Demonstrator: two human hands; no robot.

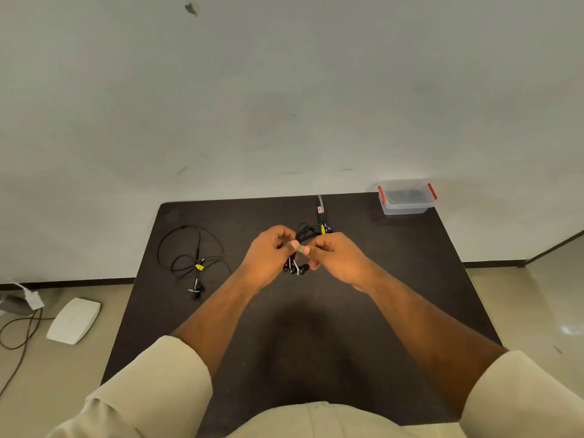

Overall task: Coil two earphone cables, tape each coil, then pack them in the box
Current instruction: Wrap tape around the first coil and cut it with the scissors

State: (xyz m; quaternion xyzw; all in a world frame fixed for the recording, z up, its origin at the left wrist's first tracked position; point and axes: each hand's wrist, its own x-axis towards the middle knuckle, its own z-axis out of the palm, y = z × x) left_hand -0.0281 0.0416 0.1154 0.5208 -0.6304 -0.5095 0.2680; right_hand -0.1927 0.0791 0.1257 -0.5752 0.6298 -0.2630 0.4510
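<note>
On the dark table [221, 358], left hand [268, 254] and right hand [338, 257] both pinch tape [302, 249] on a black coil [305, 232].

- A bare, plain room, more like an office or lab than a home.
- Blank scuffed wall [284, 90], dark baseboard [79, 282], glossy beige floor [537, 311].
- Single dark counter [316, 343].
- White device [74, 320] and loose cables [19, 330] on the floor.

Coiled earphone cable [304, 248] half behind fingers [295, 245].
</note>
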